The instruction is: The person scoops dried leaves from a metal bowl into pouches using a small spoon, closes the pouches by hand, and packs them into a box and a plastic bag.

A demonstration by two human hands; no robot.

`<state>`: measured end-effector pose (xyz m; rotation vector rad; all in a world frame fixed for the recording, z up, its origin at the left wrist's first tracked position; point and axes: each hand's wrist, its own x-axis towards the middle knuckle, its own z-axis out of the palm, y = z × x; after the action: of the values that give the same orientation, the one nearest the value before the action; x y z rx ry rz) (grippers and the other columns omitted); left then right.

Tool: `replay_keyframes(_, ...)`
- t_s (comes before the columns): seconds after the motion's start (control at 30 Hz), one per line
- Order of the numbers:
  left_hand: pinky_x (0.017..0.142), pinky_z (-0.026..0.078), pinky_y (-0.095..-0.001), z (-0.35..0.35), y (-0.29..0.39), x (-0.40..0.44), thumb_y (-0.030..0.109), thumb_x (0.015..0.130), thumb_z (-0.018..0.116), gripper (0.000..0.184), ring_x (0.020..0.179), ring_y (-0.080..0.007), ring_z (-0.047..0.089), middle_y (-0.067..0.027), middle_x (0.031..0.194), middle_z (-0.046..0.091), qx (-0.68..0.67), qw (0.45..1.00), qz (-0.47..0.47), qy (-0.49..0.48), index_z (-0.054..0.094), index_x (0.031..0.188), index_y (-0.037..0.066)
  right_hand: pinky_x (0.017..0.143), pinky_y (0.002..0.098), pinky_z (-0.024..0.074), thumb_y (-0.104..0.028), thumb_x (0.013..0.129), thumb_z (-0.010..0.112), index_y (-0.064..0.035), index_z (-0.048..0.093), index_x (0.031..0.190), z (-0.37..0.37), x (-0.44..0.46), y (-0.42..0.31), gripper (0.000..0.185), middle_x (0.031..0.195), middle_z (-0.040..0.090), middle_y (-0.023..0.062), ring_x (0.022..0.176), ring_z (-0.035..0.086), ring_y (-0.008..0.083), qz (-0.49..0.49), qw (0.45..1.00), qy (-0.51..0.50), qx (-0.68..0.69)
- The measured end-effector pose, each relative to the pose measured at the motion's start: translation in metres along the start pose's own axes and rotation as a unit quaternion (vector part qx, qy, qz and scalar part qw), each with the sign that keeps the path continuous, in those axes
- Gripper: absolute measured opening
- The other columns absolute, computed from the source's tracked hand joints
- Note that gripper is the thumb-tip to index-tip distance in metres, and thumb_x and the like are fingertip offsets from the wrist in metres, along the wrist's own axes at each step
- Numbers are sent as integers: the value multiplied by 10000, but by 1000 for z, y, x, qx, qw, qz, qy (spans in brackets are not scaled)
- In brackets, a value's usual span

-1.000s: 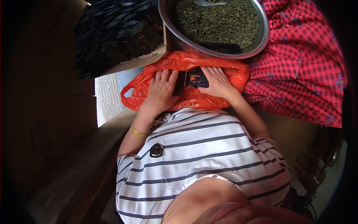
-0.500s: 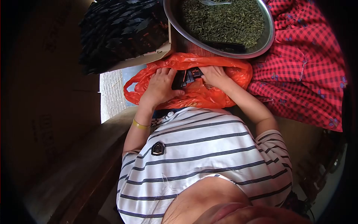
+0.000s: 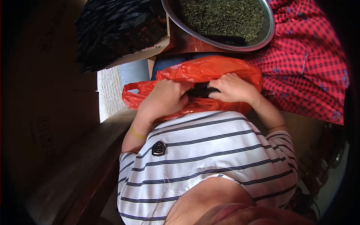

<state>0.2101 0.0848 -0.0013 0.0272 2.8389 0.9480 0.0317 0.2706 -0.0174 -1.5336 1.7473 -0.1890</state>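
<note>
A red plastic bag [image 3: 210, 67] lies open in my lap, one handle loop spread at its left end. Dark packets [image 3: 202, 90] show in its mouth, between my two hands. My left hand [image 3: 167, 96] is curled at the left side of the opening; its fingertips are hidden, so what it grips cannot be made out. From the right, my right hand [image 3: 233, 89] reaches in with bent fingers closed at the right end of the dark packets.
A carton [image 3: 163, 47] packed with black sachets [image 3: 120, 28] stands at the upper left. Beside it, a metal basin [image 3: 270, 30] of dried green leaves [image 3: 225, 18] rests on a reddish wooden surface [image 3: 187, 43]. Red checked cloth [image 3: 303, 67] hangs at the right.
My left hand has gone from spread fingers to a curl and moved slightly right and down. My right hand has shifted right and down. The utensil in the basin is out of view.
</note>
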Motion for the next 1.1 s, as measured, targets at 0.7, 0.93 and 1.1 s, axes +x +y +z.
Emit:
replay_keyframes(0.7,969,473,-401,44,-14,35,435,961,584,573,1152,-377,610,-254,1189,638,-341,911,-100,209,560,1277,-42,810,527,513,-163,786,687,-6,574,1116,54,59,-5,383,1080,626,247,1005,605,434,-99,991,74,-47)
replay_keyframes(0.93,828,470,-283,-9,-39,1,380,1031,499,460,881,-135,582,-93,914,669,-288,946,-146,1,659,1077,-49,614,482,527,-84,730,646,-76,659,1102,36,30,14,372,756,675,136,687,661,349,-132,975,179,1)
replay_keyframes(1.1,812,472,-289,-6,-68,-13,439,1042,447,548,851,-146,581,-99,895,673,-262,955,-138,-13,668,1064,-62,631,415,523,-30,696,710,5,686,930,4,-1,19,238,764,660,206,713,675,362,-102,971,207,55)
